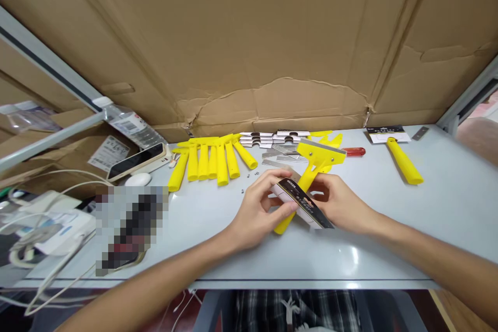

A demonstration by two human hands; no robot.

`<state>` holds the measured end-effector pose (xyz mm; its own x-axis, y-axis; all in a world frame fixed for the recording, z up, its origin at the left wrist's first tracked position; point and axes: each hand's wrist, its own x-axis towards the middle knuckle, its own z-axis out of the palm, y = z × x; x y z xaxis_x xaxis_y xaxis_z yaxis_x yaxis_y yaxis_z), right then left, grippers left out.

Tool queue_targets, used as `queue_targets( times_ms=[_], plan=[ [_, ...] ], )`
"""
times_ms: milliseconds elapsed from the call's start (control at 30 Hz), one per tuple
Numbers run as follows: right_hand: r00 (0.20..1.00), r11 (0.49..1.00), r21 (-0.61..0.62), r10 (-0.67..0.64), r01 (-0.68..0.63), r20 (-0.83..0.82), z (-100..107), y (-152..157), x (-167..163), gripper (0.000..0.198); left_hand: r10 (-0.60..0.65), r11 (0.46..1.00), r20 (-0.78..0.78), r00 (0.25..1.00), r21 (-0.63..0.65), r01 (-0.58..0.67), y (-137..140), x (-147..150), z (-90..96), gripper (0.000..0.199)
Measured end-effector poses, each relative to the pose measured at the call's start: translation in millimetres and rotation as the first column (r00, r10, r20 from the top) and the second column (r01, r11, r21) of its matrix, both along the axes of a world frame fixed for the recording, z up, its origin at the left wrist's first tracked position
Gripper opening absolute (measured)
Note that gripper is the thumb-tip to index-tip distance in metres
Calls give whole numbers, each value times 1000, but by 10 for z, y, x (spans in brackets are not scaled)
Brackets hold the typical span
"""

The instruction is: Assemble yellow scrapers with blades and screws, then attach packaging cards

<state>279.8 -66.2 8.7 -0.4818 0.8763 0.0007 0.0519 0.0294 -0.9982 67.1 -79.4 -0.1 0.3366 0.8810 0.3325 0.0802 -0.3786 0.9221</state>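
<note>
A yellow scraper with a metal blade edge and two small screws in its head is held at a slant above the table. Crossing its handle is a black-and-white packaging card. My left hand pinches the card's left end between thumb and fingers. Behind the handle and card, my right hand closes round the scraper; its fingertips are partly hidden. Just beyond my hands lie loose metal blades and stacked folded cards. Tiny screws lie left of the blades.
A row of yellow scraper handles lies at the back left. A red screwdriver handle shows behind the held scraper. At right, another yellow scraper lies with its card. A phone, a bottle and white cables crowd the left.
</note>
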Motion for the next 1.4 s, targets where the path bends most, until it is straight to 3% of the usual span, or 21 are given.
queue_targets(
  times_ms=[200,333,433,533,633,700,833,967,1233,1333,1400],
  plan=[
    [996,997,-58,-58,54,-73,55,4,59,52,-34,987,199,979,-149,65,3,20,10,62],
    [989,991,-92,84,-95,-122,76,23,103,65,30,983,258,966,-181,17,12,35,-14,63],
    [996,995,-81,-59,54,-62,46,57,102,65,73,984,265,962,-173,-27,30,43,-18,75],
    [979,980,-139,-158,140,-127,33,94,91,53,96,969,249,964,-243,-34,55,32,-2,91],
    [935,961,-219,-226,168,-275,61,158,120,53,96,924,247,964,-383,6,73,6,11,100],
    [883,931,-257,-336,258,-329,91,233,184,57,76,886,248,966,-461,49,78,-8,10,95],
    [803,861,-269,-503,433,-319,158,402,386,60,-46,807,245,968,-562,181,75,-21,8,82],
    [806,855,-242,-515,458,-291,212,456,504,54,-151,731,228,962,-630,264,70,-37,48,83],
    [802,826,-231,-559,515,-210,218,425,437,55,-257,764,67,964,-597,246,63,-55,65,78],
    [859,860,-50,-510,508,-39,158,512,531,51,-290,783,36,956,-565,259,0,-12,10,84],
    [911,922,117,-384,369,148,94,610,656,45,-340,843,-29,940,-452,291,-56,22,-5,63]
  ],
)
